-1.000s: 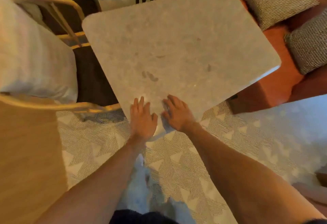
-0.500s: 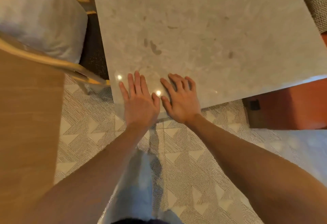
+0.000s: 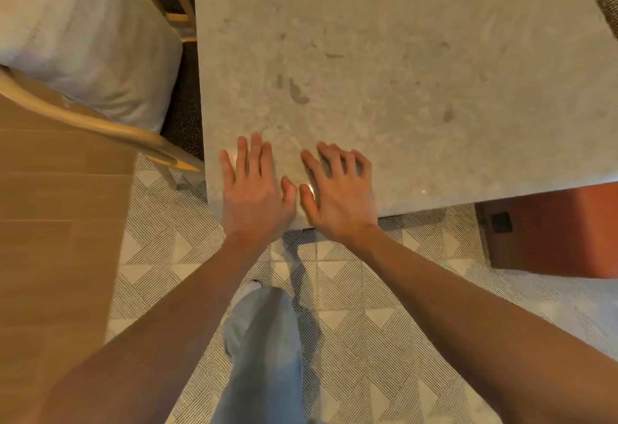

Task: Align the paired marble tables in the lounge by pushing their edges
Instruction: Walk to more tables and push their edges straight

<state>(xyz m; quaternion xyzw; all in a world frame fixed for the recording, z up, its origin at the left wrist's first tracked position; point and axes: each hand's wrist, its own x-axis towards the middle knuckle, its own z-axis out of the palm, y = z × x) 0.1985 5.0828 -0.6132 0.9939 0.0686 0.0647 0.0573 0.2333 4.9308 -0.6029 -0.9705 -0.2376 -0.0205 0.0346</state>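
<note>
Both hands, left hand (image 3: 255, 189) and right hand (image 3: 337, 189), press flat, fingers spread, on the marble tabletop (image 3: 401, 72) at its near edge.

Single head-worn camera, looking steeply down from above, close over the marble table (image 3: 401, 72) near edge, patterned rug (image 3: 368, 306) beneath.
</note>
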